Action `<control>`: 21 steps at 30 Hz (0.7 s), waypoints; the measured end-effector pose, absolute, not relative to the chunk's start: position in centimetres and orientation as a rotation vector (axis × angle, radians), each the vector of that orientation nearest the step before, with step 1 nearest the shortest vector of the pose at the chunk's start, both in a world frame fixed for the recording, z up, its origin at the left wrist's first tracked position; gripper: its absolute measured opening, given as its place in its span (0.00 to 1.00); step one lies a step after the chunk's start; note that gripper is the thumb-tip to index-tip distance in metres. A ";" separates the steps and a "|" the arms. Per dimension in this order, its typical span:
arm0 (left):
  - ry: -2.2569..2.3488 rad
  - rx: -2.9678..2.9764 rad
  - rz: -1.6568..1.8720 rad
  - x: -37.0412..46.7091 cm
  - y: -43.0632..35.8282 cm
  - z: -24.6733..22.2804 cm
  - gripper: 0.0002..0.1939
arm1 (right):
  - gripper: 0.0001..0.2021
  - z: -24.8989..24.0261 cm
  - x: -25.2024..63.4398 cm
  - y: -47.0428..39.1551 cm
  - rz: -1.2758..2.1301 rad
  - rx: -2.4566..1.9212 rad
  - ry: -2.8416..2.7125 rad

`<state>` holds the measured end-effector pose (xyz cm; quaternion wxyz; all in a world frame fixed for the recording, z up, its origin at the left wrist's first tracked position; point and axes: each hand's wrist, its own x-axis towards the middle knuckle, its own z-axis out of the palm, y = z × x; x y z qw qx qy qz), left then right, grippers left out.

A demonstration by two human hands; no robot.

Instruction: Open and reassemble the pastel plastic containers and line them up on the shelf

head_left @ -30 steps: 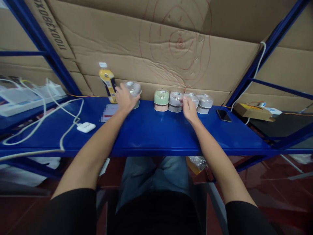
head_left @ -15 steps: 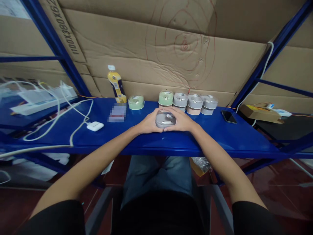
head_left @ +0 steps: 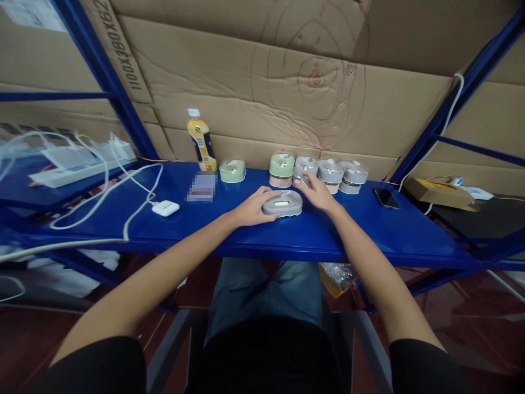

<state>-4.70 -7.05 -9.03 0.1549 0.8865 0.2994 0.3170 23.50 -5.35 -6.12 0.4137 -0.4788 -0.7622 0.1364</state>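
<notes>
My left hand [head_left: 255,210] curls around the left end of a grey oval box [head_left: 287,208] with a see-through top and a pale oblong piece on it. This box rests on the blue table in front of me. My right hand [head_left: 318,194] is just behind and right of it, fingers bent around a grey see-through piece [head_left: 301,180]. That piece overlaps a stacked grey box [head_left: 307,163], so I cannot tell whether it belongs to it. Beside that stack stand a green box on a pink one [head_left: 281,169] and a grey-lidded stack [head_left: 330,172].
Another grey stack [head_left: 353,176] and a phone [head_left: 386,197] lie to the right. Leftward are a single green box [head_left: 232,171], a yellow drink bottle [head_left: 202,143], a white earphone case [head_left: 165,208] and loose white cables [head_left: 133,210]. Cardboard [head_left: 213,71] backs the blue table [head_left: 221,241].
Both hands held the grey box together before. My right hand has left it and moved back and right with a grey see-through piece at its fingers. The view has shifted slightly.
</notes>
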 end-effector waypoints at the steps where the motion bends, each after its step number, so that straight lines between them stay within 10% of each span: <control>1: 0.851 2.554 0.895 -4.7 -7.2 -9.0 0.34 | 0.38 -6.2 23.9 -5.0 0.339 -1.217 -1.887; 21: 1.534 2.337 1.017 -9.1 -3.5 -8.4 0.24 | 0.35 -6.0 26.2 -4.1 0.338 -1.568 -1.911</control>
